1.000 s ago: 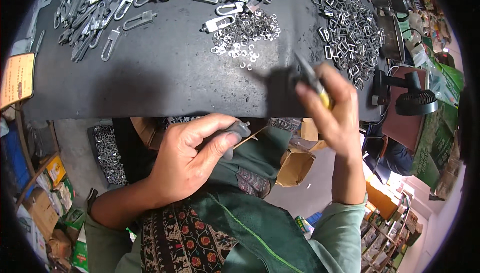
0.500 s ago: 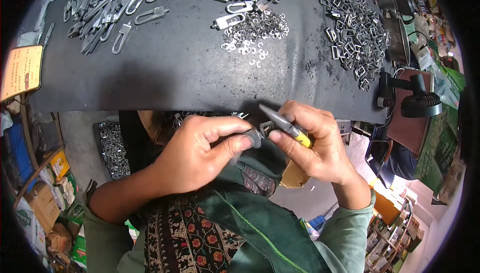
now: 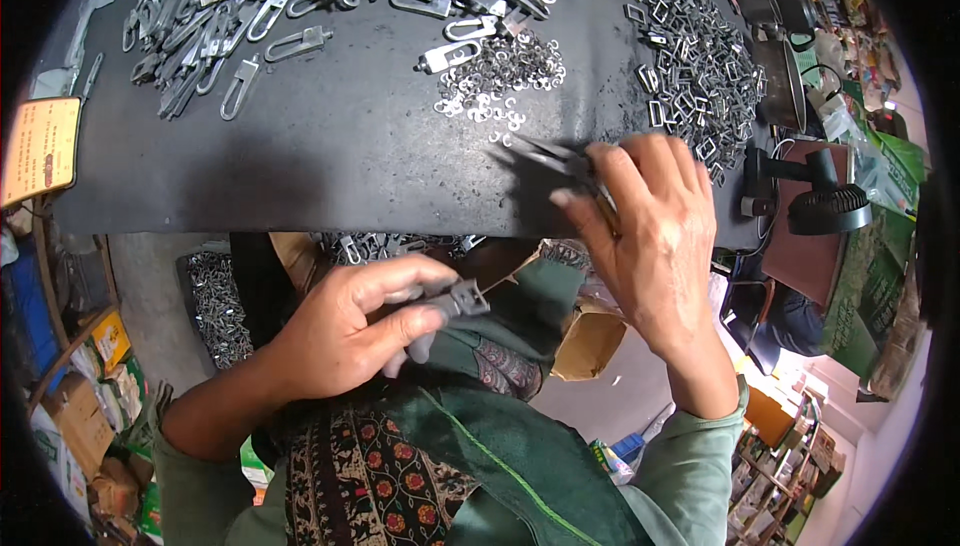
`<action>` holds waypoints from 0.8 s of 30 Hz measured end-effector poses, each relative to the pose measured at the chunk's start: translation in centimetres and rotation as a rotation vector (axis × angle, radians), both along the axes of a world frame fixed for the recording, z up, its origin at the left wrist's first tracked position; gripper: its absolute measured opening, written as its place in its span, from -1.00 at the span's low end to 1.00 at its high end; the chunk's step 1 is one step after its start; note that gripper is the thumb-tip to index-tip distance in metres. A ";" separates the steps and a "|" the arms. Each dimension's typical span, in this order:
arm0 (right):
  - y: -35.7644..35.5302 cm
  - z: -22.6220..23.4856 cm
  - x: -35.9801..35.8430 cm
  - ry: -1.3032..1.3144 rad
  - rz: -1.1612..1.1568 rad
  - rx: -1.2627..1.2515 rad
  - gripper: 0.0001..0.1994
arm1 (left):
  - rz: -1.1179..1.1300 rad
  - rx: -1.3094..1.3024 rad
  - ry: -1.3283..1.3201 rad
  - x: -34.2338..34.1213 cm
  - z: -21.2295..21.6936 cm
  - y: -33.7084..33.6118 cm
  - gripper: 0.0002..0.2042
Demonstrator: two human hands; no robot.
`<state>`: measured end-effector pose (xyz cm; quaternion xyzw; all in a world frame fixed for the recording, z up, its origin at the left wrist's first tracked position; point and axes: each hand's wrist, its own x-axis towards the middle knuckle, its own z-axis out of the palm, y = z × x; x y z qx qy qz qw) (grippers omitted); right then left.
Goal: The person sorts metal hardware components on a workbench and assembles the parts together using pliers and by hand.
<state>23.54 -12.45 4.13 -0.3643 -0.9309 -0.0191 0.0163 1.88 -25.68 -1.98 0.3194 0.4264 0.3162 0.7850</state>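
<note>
Over my lap, my left hand (image 3: pixel 345 331) pinches a small grey metal fitting (image 3: pixel 466 300), its squared end sticking out past the thumb and fingertip. My right hand (image 3: pixel 655 236) is closed round a pair of pliers (image 3: pixel 545 156). Their dark jaws point left over the table edge, close to the loose small C-shaped clips (image 3: pixel 505 76); the handles are mostly hidden by the fingers. Long U-shaped metal loops with block ends (image 3: pixel 265 16) are heaped at the far left. Small rectangular metal frames (image 3: pixel 700 86) lie piled at the far right.
The dark table (image 3: pixel 370 176) spans the view ahead. A yellowish printed card (image 3: pixel 42 151) lies at its left edge, a black round-headed device (image 3: pixel 828 208) at its right. Below are a tray of small metal parts (image 3: pixel 215 311) and an open cardboard box (image 3: pixel 590 346).
My right hand has lifted the pliers away from the fitting, up and forward over the table toward the clips. My left hand has drawn slightly down and left with the fitting.
</note>
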 end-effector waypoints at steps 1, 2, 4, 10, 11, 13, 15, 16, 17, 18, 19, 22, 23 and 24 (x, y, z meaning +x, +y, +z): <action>0.1 -0.1 -0.1 0.006 -0.004 0.030 -0.73 | 0.056 -0.028 -0.040 0.4 0.3 -0.2 -0.75; 0.1 -0.2 -0.2 0.004 0.000 0.030 -0.73 | 0.059 -0.029 -0.042 0.5 -0.1 -0.3 -0.75; 0.2 -0.4 -0.5 -0.027 0.026 0.078 -0.74 | 0.062 0.269 -0.022 0.9 -0.9 -0.4 -0.80; 0.2 -0.2 -1.5 -0.104 0.032 0.068 -0.76 | 0.145 0.330 0.068 0.7 -0.9 -0.1 -0.83; 0.1 -0.2 -1.5 -0.106 0.035 0.066 -0.76 | 0.163 0.277 0.060 0.7 -0.7 0.0 -0.84; 0.1 -0.1 -1.7 -0.117 0.041 0.074 -0.77 | 0.200 0.214 0.027 0.7 -0.3 0.0 -0.84; 0.1 0.1 -1.8 -0.125 0.058 0.086 -0.76 | 0.238 0.149 -0.006 0.7 -0.2 0.0 -0.84; 0.2 0.1 -1.8 -0.132 0.073 0.099 -0.76 | 0.272 0.199 0.020 0.7 -0.4 -0.1 -0.84; 0.3 0.2 -1.7 -0.131 0.077 0.097 -0.76 | 0.305 0.249 0.046 0.6 -0.4 -0.1 -0.83; 0.6 0.3 -1.5 -0.098 0.128 0.070 -0.75 | 0.305 0.247 0.044 0.4 -0.2 0.0 -0.83; 0.9 0.5 -1.3 -0.065 0.179 0.043 -0.74 | 0.288 0.109 -0.014 0.0 0.3 0.3 -0.82; 1.4 1.8 -1.1 0.017 0.364 -0.106 -0.70 | 0.280 -0.107 -0.142 -0.4 0.4 0.2 -0.80; 1.4 2.2 -1.2 0.042 0.439 -0.156 -0.68 | 0.304 -0.140 -0.169 -0.2 0.6 0.3 -0.81; 1.5 2.3 -1.2 0.044 0.439 -0.157 -0.68 | 0.325 -0.170 -0.197 -0.1 0.7 0.4 -0.82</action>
